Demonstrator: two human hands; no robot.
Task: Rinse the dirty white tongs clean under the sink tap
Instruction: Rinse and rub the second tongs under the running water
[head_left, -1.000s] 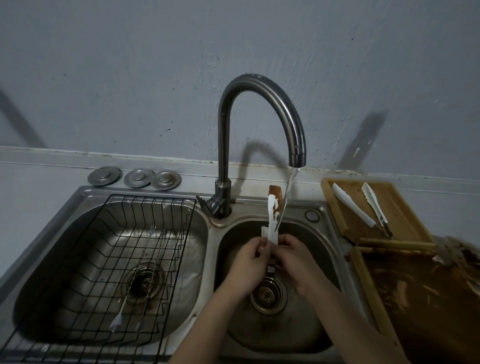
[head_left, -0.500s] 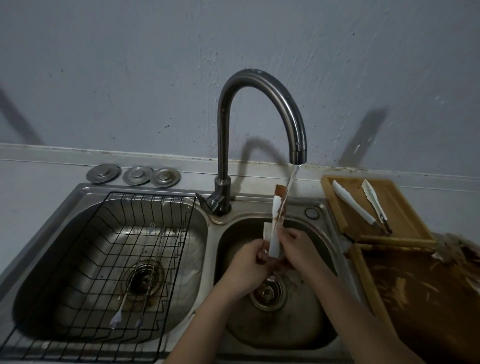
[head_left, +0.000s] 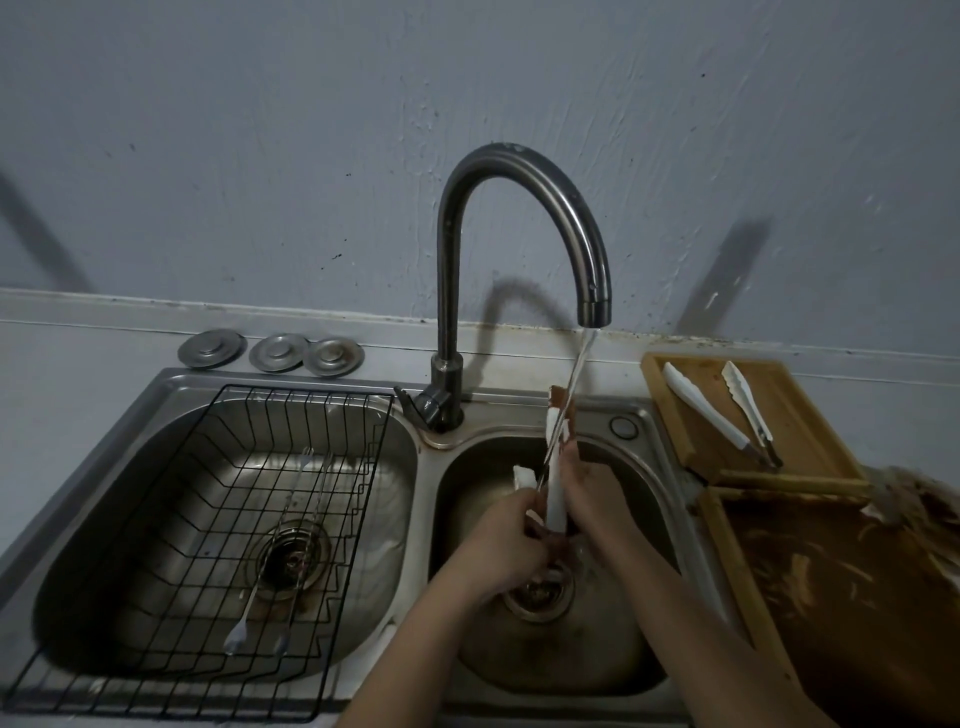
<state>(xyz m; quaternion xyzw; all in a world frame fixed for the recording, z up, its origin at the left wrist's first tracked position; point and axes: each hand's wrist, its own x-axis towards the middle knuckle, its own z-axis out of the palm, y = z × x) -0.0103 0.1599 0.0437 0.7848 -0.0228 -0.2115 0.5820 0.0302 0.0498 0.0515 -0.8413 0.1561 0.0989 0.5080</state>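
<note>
**Wet tongs, slick grip**

The tongs (head_left: 558, 467) stand nearly upright over the right basin (head_left: 639, 499), under the thin stream from the tap (head_left: 592, 306). Both hands are closed on them. The left hand (head_left: 506, 551) clamps the lower end near the hinge, which is hidden behind the fingers. The right hand (head_left: 592, 493) wraps the taller arm from the side. The shorter white arm tip shows just left of the stream. Brown soil still coats the upper tip of the tall arm, so the rinse looks unfinished.

They look like light plastic tongs: stiff along each arm, springy at the hinge, and not fragile. Wet and greasy, they will likely be slippery, and the smooth flat arms give little purchase. The safest hold seems to be low, near the hinge, where the two arms meet and a closed fist can trap both. That leaves the dirty tips free for the water and for rubbing with the other hand. Squeezing mid-arm would probably shut the tongs and hide the inner faces from the stream. A dropped pair would fall toward the drain (head_left: 537, 592) below, with little harm done.

A second pair (head_left: 722, 410) lies on the wooden tray (head_left: 800, 415) to the right, well apart.
</note>
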